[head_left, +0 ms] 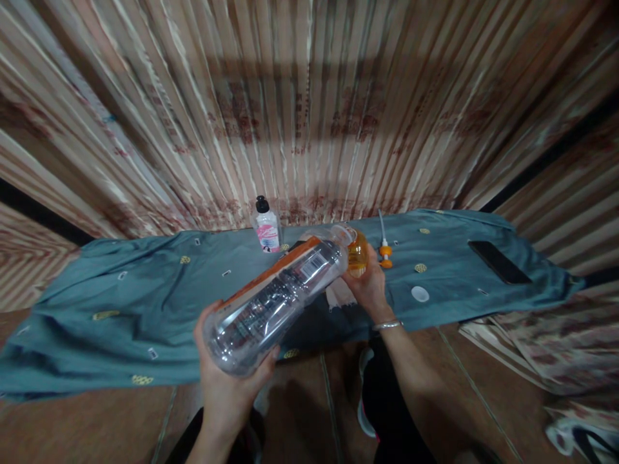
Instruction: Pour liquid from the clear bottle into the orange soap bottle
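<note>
My left hand (229,383) is wrapped round the base of a large clear plastic bottle (275,303) with an orange label. The bottle lies tilted, its neck pointing up and to the right. My right hand (370,283) grips a smaller bottle with amber liquid (358,252), held at the large bottle's mouth. Whether the two mouths touch is hard to tell. Right of that hand, an orange pump head (385,252) with a pale tube rests on the blue-green cloth (203,277). Near it lies a white round disc (420,294).
A clear bottle with a black cap and pink label (267,232) stands at the cloth's back edge. A black phone (499,261) lies at the right. Under the held bottles is a dark item with a beige part (340,294). Patterned curtains (309,116) hang behind.
</note>
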Demonstrator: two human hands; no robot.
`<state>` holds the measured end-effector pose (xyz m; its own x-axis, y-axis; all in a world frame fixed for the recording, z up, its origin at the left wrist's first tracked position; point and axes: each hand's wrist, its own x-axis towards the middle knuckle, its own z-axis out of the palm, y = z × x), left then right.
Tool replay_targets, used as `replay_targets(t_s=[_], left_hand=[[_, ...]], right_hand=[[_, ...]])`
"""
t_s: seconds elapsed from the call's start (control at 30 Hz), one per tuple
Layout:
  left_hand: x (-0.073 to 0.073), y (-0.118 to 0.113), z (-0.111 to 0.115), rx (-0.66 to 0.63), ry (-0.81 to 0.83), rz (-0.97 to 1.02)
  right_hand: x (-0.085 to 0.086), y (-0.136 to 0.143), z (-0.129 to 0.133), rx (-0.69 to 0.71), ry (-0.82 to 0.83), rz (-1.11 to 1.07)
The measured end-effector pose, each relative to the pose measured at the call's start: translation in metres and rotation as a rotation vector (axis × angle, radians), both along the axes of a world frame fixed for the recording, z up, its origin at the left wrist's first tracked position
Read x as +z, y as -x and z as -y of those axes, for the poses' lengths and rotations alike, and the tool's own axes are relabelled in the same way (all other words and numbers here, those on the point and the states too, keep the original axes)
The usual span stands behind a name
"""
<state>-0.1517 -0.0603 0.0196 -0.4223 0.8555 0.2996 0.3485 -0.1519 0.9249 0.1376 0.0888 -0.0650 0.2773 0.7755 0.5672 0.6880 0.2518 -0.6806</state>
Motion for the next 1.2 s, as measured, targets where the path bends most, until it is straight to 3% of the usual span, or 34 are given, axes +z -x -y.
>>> replay_targets(t_s=[0.27,0.87,1.2], left_hand=[[0.005,-0.004,0.001,0.011,-0.026,0.009],[-0.011,0.007,0.002,-0.032,-0.048,-0.037],[-0.010,0.005,0.004,-0.033,-0.031,0.025]], right_hand=[[0.006,0.001,0.002,0.011,0.016,0.007],[0.010,0.008,0.004,-0.017,0.023,-0.007],[0.012,0.009,0.004,-0.015,0.034,0.009]])
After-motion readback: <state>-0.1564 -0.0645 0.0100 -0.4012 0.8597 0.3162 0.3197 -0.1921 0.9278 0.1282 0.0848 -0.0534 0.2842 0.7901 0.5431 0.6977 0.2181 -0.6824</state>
